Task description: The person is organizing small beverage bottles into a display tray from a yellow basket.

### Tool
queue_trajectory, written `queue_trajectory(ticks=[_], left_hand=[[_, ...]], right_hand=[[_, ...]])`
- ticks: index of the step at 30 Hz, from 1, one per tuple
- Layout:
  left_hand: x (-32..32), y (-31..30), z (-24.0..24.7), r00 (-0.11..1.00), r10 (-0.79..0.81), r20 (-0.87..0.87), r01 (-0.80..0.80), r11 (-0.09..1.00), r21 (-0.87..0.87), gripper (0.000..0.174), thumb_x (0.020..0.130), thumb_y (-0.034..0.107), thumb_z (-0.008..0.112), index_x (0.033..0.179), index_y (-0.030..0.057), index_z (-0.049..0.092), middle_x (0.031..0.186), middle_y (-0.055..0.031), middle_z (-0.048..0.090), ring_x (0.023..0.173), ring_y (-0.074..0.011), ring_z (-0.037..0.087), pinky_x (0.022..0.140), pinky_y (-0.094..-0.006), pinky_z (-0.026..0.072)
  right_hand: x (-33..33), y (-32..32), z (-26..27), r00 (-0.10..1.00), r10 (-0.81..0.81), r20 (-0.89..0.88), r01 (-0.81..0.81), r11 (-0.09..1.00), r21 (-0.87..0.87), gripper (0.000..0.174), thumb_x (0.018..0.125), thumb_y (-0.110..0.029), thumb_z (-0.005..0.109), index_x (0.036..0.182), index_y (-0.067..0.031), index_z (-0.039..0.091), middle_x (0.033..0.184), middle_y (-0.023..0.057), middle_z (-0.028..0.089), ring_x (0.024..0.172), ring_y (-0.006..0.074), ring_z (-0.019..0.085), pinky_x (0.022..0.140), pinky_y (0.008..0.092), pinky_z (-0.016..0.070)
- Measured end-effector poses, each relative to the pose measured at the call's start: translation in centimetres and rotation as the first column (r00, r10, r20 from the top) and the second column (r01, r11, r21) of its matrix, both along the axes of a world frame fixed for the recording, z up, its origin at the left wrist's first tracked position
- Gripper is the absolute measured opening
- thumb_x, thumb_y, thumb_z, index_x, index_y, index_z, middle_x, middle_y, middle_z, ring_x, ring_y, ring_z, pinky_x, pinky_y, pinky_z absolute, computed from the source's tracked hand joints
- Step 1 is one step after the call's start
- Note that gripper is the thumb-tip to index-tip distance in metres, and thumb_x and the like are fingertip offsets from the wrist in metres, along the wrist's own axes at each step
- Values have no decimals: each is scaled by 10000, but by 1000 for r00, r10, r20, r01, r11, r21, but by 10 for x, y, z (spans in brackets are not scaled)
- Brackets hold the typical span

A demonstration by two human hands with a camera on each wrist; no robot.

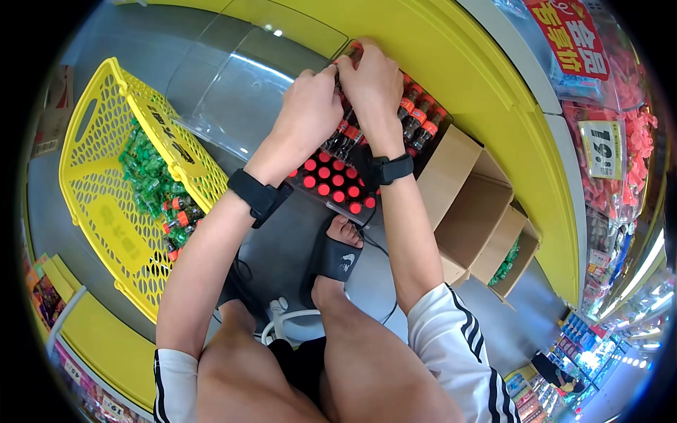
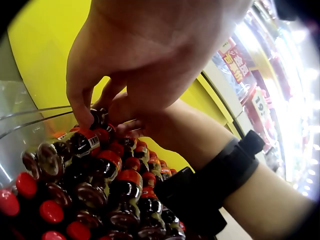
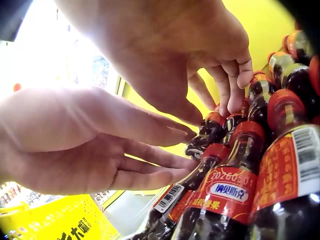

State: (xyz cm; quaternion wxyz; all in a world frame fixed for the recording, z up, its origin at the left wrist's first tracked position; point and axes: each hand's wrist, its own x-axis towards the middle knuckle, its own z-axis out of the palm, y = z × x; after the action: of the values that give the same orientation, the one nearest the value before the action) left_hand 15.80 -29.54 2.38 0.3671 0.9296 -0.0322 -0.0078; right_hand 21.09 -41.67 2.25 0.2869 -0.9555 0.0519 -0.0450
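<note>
Small cola bottles (image 3: 230, 192) with red caps and red labels lie in layers in a clear plastic bin (image 1: 243, 92). Both hands meet over the far end of the pile. My left hand (image 1: 310, 109) pinches the base of a small cola bottle (image 3: 210, 131) between thumb and fingers. At that bottle's capped end, my right hand (image 1: 370, 81) has its thumb and bent fingers round it. In the left wrist view, the left fingers partly hide this bottle. More bottles stand cap up (image 1: 338, 180) at the bin's near end.
A yellow perforated basket (image 1: 116, 84) at left holds green items and several cola bottles. Open cardboard boxes (image 1: 458, 176) stand at right, one with green contents. A yellow shelf base (image 1: 493, 84) curves behind the bin. My sandalled foot (image 1: 338, 254) is just below it.
</note>
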Motion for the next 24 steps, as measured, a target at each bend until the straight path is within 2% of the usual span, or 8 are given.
queue_trajectory(ticks=[5,8,9,11,12,19,21,24], left_hand=[[-3,0,-2,1000,-18,21,16,998,65,455,972,18,589,1418,-40,654,1115,-345,676,1045,-530,685,948,-563,572],[-6,0,-3,998,-9,66,5,999,54,493,959,-7,586,1448,-31,638,1128,-349,665,1042,-537,679,944,-565,572],[-8,-1,-2,996,-1,85,-2,1000,31,516,952,-21,585,1466,-28,628,1132,-351,661,1041,-537,678,942,-566,572],[-9,-1,-1,997,-12,82,10,999,33,530,949,-27,583,1478,-42,613,1136,-354,659,1039,-536,677,943,-567,571],[-10,-2,-1,996,-28,79,25,999,32,545,946,-32,582,1490,-55,598,1139,-358,656,1038,-535,676,943,-568,570],[-11,-4,-2,989,-33,147,19,996,92,521,943,-39,583,1457,-125,585,1091,-369,662,1012,-536,681,927,-571,576],[-7,-1,5,997,-64,32,62,996,57,466,945,-42,585,1400,-135,616,1053,-364,674,999,-543,687,914,-582,578],[-12,0,11,993,-48,110,44,998,40,415,950,-40,582,1351,-136,634,1044,-360,683,994,-554,690,908,-595,575]], right_hand=[[-1,0,-9,990,71,122,-61,994,-86,428,944,-297,756,1300,-59,761,1021,188,805,991,412,768,906,500,604],[0,-3,-21,982,74,176,-62,996,-70,436,946,-315,767,1296,-56,765,989,181,786,961,396,760,878,496,596],[-1,-4,-16,981,76,177,-65,996,-68,436,946,-315,767,1296,-56,765,989,181,786,961,396,760,878,496,596],[-4,-7,-7,992,93,80,-94,996,6,407,938,-254,795,1254,0,752,1152,222,750,1137,418,705,1019,508,554],[-4,-9,-7,992,103,79,-103,995,-6,446,932,-278,813,1277,-1,752,1156,219,752,1152,414,701,1035,506,547],[-3,-8,-8,985,132,111,-129,991,-32,495,932,-295,830,1325,-6,747,1149,220,755,1126,411,709,1029,490,557],[-4,-8,-4,989,102,110,-102,995,1,469,926,-272,841,1308,-14,756,1122,206,758,1076,391,725,999,470,566],[-8,-12,6,995,87,55,-92,992,89,479,887,-236,873,1304,-30,762,1103,189,761,1039,374,733,970,457,569]])
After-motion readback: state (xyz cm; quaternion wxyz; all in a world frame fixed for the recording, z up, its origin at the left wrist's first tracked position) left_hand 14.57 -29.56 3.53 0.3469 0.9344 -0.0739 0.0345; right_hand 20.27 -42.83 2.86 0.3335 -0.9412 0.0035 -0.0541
